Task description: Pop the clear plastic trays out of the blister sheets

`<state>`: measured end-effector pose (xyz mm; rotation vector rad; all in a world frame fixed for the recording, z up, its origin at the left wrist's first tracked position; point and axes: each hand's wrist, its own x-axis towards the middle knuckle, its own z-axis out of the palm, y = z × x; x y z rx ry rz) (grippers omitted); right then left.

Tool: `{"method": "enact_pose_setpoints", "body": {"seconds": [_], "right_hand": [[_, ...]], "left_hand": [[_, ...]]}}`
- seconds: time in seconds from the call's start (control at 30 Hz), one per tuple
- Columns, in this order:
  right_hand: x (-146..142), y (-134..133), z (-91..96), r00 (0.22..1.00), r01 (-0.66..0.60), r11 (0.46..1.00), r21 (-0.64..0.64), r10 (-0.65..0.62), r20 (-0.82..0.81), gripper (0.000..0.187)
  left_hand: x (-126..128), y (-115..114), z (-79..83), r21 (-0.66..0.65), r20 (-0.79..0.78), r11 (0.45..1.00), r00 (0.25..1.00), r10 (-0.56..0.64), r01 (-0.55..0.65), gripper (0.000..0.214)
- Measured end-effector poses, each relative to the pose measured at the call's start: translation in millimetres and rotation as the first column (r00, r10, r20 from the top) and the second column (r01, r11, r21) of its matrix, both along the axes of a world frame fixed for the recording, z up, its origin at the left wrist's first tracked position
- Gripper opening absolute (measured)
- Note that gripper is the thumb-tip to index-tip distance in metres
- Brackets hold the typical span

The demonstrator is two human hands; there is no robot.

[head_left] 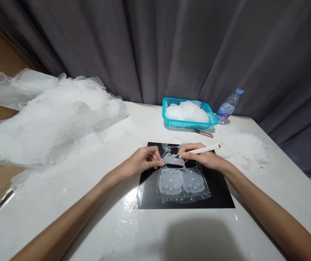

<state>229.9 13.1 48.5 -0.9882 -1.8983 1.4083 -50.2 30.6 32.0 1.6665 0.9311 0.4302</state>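
A clear plastic sheet [181,184] with moulded rounded shapes lies on a black mat [220,192] in the middle of the white table. My left hand [144,159] pinches the sheet's upper part near a piece that lifts from it [171,158]. My right hand [203,156] grips a white pen-like tool [206,148], its tip pressed at the same piece, its shaft pointing right.
A big heap of clear plastic film [49,116] covers the table's left side. At the back stand a turquoise basket [211,117] with white bits, a water bottle [227,108] and a small pink tool [203,133]. Loose plastic scraps [245,148] lie at right. Grey curtain behind.
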Motion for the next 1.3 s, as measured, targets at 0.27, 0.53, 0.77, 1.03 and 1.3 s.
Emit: {"method": "enact_pose_setpoints", "body": {"seconds": [0.27, 0.53, 0.77, 1.03, 1.3], "right_hand": [[-4.8, 5.2, -22.1, 0.966, 0.237, 0.969, -0.075, -0.244, -0.091, 0.031], [4.6, -10.0, 16.3, 0.991, -0.034, 0.992, 0.122, 0.018, 0.135, 0.023], [5.4, -22.6, 30.3, 0.923, -0.35, 0.933, 0.083, 0.328, 0.202, 0.024], [-44.6, -57.4, -11.4, 0.897, -0.151, 0.766, 0.625, -0.16, 0.412, 0.032], [-63.6, -63.4, -41.6, 0.785, -0.267, 0.416, 0.869, -0.429, 0.447, 0.026]], "left_hand": [[3.3, -0.4, -9.8, -0.055, 0.036, 0.998, 0.999, 0.027, -0.025, 0.041], [-0.4, -1.3, 8.8, -0.021, 0.033, 0.999, 0.999, -0.033, 0.034, 0.032], [-10.5, 0.9, 16.9, -0.08, -0.024, 0.97, 0.973, -0.231, 0.229, 0.027], [-13.0, 2.8, 14.5, -0.045, -0.029, 0.969, 0.969, -0.244, 0.242, 0.022], [-11.3, 2.2, 19.0, -0.018, -0.047, 0.962, 0.961, -0.272, 0.271, 0.021]]}}
